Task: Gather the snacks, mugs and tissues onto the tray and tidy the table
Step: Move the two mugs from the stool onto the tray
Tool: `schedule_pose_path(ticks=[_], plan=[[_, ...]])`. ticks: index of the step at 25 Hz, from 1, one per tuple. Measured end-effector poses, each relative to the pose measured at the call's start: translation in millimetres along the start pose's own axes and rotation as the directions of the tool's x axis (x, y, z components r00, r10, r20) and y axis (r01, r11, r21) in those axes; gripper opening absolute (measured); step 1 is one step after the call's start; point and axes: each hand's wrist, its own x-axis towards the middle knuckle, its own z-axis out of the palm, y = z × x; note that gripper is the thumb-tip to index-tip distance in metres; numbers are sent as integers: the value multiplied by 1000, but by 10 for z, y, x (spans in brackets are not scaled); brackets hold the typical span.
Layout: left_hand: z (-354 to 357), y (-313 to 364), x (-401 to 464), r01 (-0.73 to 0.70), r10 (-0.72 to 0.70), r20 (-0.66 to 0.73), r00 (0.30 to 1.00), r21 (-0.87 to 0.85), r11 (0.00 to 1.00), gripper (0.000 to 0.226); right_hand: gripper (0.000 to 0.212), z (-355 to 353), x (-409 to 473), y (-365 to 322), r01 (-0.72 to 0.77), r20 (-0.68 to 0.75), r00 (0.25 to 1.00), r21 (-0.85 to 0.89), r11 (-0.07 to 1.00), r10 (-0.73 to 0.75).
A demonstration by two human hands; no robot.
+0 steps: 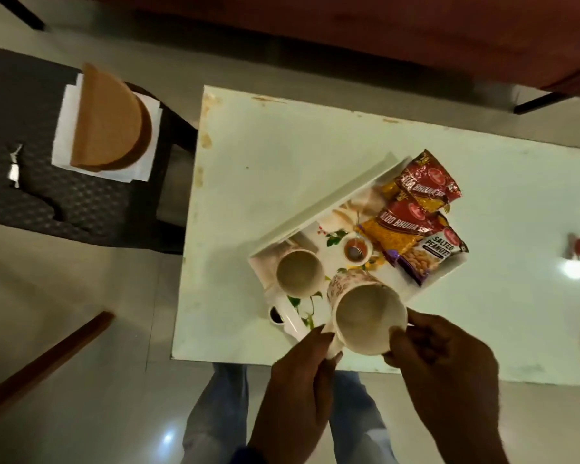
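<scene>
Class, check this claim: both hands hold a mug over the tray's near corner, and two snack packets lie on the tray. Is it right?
Not quite. The head view shows three snack packets on the tray, not two. The rest holds: the left hand and right hand hold the mug over the near corner.

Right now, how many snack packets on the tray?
3: two Aloo Bhujia packets overlapping along the white tray's far-right side, and one Salted Peanuts packet nearest. More could hide underneath.

A white table (pixel 315 155) with chipped, stained edges stands on a glossy pale tiled floor (pixel 81 313); left of the table sits a dark patterned chair (pixel 31 182), beyond the table a reddish-brown sofa (pixel 349 38), light glaring off the floor
</scene>
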Motion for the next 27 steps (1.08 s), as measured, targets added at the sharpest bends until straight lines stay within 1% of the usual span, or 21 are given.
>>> schedule_pose_path(ticks=[2, 3, 4, 6, 7, 10, 13, 15, 18, 20, 21, 23, 24, 25, 27], plan=[[174, -71, -118, 105, -97, 105, 990, -75, 992, 29, 22, 81, 13, 281, -34, 8, 999, 24, 999, 34], [266, -148, -178, 165, -149, 163, 975, -90, 982, 29, 22, 142, 27, 382, -44, 18, 999, 35, 998, 43], [348, -230, -229, 203, -187, 193, 963, -65, 977, 26, 22, 217, 44, 462, -47, 29, 999, 47, 998, 45], [457, -411, -280, 204, -205, 170, 964, 25, 979, 14, 21, 394, 82, 568, -49, 53, 998, 82, 995, 45], [508, -473, -278, 214, -217, 141, 966, 36, 976, 14, 21, 474, 100, 616, -59, 71, 996, 99, 993, 52], [609, -670, -300, 252, -257, 135, 957, 56, 966, 19, 19, 684, 143, 728, -80, 117, 991, 105, 991, 67], [646, -851, -329, 262, -273, 147, 951, 90, 961, 8, 17, 834, 176, 799, -96, 125, 989, 107, 990, 82], [659, -911, -336, 253, -269, 160, 950, 115, 961, 10, 18, 896, 172, 839, -108, 137, 986, 91, 990, 95], [622, -990, -343, 283, -299, 174, 938, 109, 953, 14, 22, 909, 172, 852, -127, 170, 978, 18, 992, 122], [538, -1051, -376, 305, -318, 182, 930, 97, 947, 23, 27, 865, 183, 801, -156, 195, 967, -46, 987, 162], [481, -1074, -402, 311, -323, 185, 928, 89, 946, 30, 29, 825, 186, 758, -158, 163, 972, -90, 983, 171], [293, -1100, -448, 317, -324, 157, 933, 67, 946, 37, 33, 745, 185, 613, -135, -9, 991, -128, 983, 135], [154, -1113, -453, 314, -315, 122, 941, 32, 949, 34, 33, 710, 179, 500, -107, -95, 991, -114, 988, 97], [-6, -1146, -443, 302, -301, 60, 952, -5, 953, 26, 32, 687, 172, 369, -71, -148, 987, -89, 994, 57], [-402, -1250, -368, 277, -276, -118, 954, -8, 961, 9, 29, 701, 169, 59, 30, -149, 988, -44, 999, -37]])
